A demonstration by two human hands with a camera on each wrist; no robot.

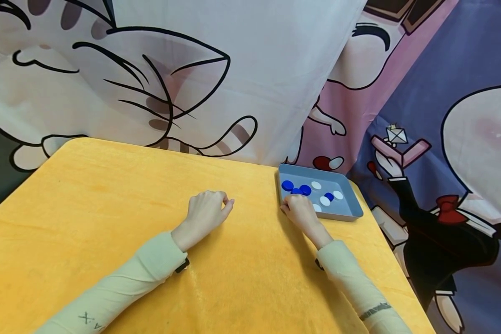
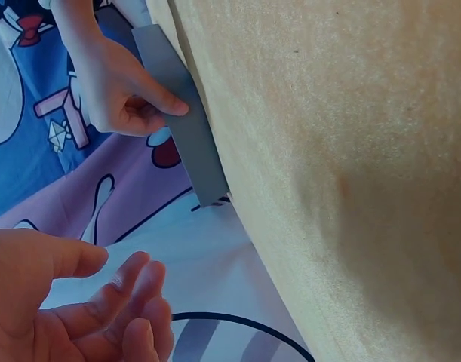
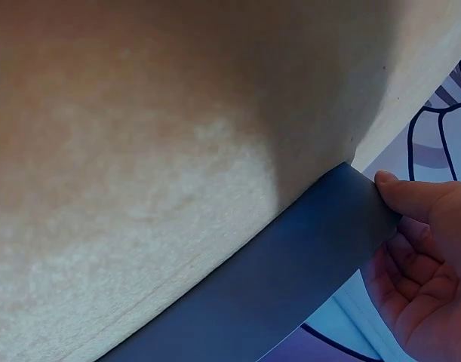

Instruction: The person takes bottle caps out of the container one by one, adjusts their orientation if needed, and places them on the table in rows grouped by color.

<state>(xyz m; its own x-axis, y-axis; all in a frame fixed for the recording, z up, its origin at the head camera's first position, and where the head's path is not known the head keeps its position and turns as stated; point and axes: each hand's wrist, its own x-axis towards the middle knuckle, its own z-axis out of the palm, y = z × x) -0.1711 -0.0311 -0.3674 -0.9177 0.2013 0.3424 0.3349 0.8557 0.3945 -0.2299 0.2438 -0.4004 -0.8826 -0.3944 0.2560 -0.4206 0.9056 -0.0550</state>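
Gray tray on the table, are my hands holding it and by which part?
Your right hand pinches the gray tray at its near-left corner; your left hand holds nothing.
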